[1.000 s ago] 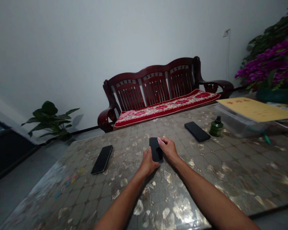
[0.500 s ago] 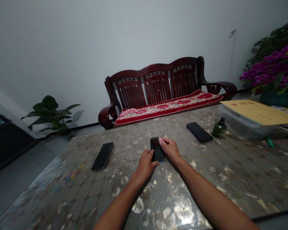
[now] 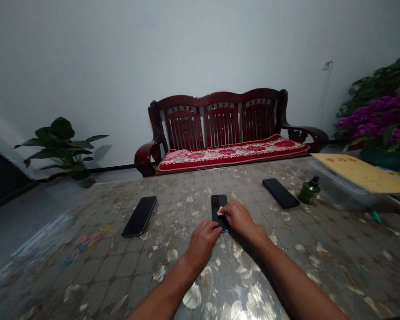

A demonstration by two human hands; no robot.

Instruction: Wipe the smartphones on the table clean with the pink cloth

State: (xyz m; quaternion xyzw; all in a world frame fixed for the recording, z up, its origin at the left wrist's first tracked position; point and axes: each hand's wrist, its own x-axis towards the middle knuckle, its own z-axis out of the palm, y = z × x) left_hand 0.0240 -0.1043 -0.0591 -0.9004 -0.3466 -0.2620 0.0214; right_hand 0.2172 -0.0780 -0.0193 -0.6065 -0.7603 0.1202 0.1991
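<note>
A dark smartphone [image 3: 215, 204] lies flat on the patterned tabletop in front of me. My left hand [image 3: 203, 238] grips its lower left corner with the fingertips, the palm low beside it. Between the closed fingers of my right hand [image 3: 238, 215] is a small piece of pink cloth [image 3: 221, 211], which touches the middle of the screen. Part of the phone is hidden under my right hand. To the left rests a larger black phone [image 3: 140, 217], and a third dark phone [image 3: 280, 193] lies to the right.
Right of the third phone stand a small green bottle [image 3: 309, 191] and a clear plastic box [image 3: 333, 191] with a yellow sheet [image 3: 366, 171] on top. Several coloured rubber bands [image 3: 90, 240] lie at the left. Behind the table [image 3: 120, 271] is a wooden bench [image 3: 220, 115].
My right hand has brought the pink cloth from the phone's upper right edge down to mid-screen. My left hand has shifted from its left side to the lower corner. The view has tilted slightly.
</note>
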